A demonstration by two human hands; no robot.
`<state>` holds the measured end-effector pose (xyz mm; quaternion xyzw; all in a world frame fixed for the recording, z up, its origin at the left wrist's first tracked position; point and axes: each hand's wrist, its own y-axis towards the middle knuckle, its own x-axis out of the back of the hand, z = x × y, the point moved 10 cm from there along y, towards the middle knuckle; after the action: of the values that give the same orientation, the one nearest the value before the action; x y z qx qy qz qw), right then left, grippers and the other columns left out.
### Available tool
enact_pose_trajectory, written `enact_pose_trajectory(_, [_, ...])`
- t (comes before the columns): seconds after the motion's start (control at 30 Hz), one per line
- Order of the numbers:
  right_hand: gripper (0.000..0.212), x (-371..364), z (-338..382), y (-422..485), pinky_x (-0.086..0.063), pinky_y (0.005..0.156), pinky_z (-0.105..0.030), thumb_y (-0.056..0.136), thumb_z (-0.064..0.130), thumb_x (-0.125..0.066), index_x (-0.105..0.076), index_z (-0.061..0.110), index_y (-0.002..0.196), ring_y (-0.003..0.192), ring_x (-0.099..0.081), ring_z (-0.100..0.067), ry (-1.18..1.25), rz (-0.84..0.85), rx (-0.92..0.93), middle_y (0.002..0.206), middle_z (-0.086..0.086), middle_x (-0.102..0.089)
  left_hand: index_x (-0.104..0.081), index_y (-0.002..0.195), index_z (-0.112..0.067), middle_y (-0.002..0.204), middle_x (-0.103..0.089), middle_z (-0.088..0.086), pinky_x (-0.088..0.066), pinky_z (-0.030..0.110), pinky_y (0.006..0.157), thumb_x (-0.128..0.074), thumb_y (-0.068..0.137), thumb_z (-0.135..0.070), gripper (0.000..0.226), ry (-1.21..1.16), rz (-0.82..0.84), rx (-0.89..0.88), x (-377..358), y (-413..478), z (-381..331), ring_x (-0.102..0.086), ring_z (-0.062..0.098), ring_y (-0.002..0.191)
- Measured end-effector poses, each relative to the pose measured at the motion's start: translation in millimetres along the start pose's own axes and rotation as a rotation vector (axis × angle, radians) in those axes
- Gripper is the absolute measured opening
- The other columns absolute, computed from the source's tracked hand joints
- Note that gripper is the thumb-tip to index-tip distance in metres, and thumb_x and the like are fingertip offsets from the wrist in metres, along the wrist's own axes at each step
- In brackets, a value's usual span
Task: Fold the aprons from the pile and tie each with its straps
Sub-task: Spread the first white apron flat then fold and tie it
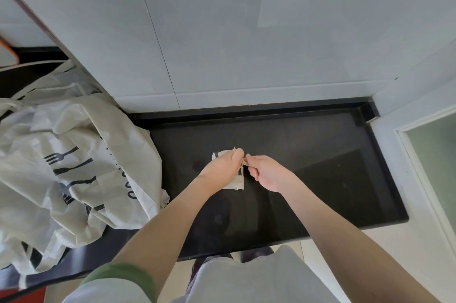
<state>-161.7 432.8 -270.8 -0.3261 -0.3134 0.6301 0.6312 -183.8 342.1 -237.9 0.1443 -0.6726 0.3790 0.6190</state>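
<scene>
Nearest, one green sleeve edge [123, 275] shows at the lower left, and two bare forearms reach out over the black bench [320, 167]. At mid-bench lies one small folded apron [238, 183], a pale square bundle. The left grip [223, 167] rests on top of it, fingers curled round its upper edge. The right grip [267, 174], just beside it, pinches one thin strap [244, 161] between thumb and fingertips. Farther left, one loose pile of aprons [74, 154] sprawls over the bench edge, printed with dark cutlery; how many it holds cannot be counted. Beyond stands a grey tiled wall [246, 31].
</scene>
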Motion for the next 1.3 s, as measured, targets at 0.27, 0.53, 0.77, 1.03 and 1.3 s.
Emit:
enact_pose_trajectory(0.27, [0.019, 5, -5, -5, -0.027, 0.053, -0.021, 0.091, 0.017, -0.067, -0.069, 0.005, 0.105, 0.053, -0.023, -0.010, 0.086, -0.064, -0.110, 0.063, 0.001, -0.044, -0.051, 0.118, -0.021, 0.077, -0.050, -0.010, -0.034, 0.023, 0.076, -0.054, 0.095, -0.024, 0.023, -0.791, -0.125, 0.329, 1, -1, 23, -0.037, 0.017, 0.069])
enact_pose_trajectory(0.53, [0.012, 9, -1, -2, -0.034, 0.059, -0.023, 0.096, 0.017, -0.058, -0.066, 0.010, 0.101, 0.060, -0.030, -0.011, 0.039, -0.120, -0.044, 0.071, -0.001, -0.049, -0.051, 0.105, -0.015, 0.110, -0.049, 0.001, -0.049, 0.021, 0.079, -0.053, 0.098, -0.021, 0.009, -0.710, -0.177, 0.215, 21, 18, 26, -0.056, 0.015, 0.085])
enact_pose_trajectory(0.77, [0.006, 8, 5, -7, -0.037, 0.060, -0.025, 0.094, 0.020, -0.062, -0.063, 0.020, 0.088, 0.057, -0.031, -0.011, -0.034, -0.164, -0.063, 0.068, -0.003, -0.047, -0.047, 0.104, -0.017, 0.105, -0.052, -0.002, -0.053, 0.027, 0.076, -0.048, 0.100, -0.027, 0.011, -0.654, -0.122, 0.229, 16, 21, 31, -0.060, 0.017, 0.080])
enact_pose_trajectory(1.03, [0.014, 1, 12, -3, -0.039, 0.065, -0.023, 0.100, 0.023, -0.051, -0.064, 0.018, 0.096, 0.068, -0.042, -0.010, -0.032, -0.106, 0.048, 0.078, 0.002, -0.056, -0.048, 0.108, -0.018, 0.100, -0.058, -0.001, -0.051, 0.025, 0.080, -0.054, 0.098, -0.023, 0.013, -0.800, -0.009, 0.329, 8, 18, 35, -0.058, 0.011, 0.082])
enact_pose_trajectory(1.3, [0.016, 15, 0, 13, -0.052, 0.084, -0.032, 0.097, 0.011, -0.053, -0.067, 0.013, 0.088, 0.101, -0.063, -0.024, 0.097, -0.210, 0.058, 0.098, -0.007, -0.068, -0.043, 0.091, -0.016, 0.095, -0.042, -0.005, -0.036, 0.014, 0.063, -0.044, 0.099, -0.009, 0.011, -0.851, -0.079, 0.242, 3, 7, 27, -0.040, 0.007, 0.069])
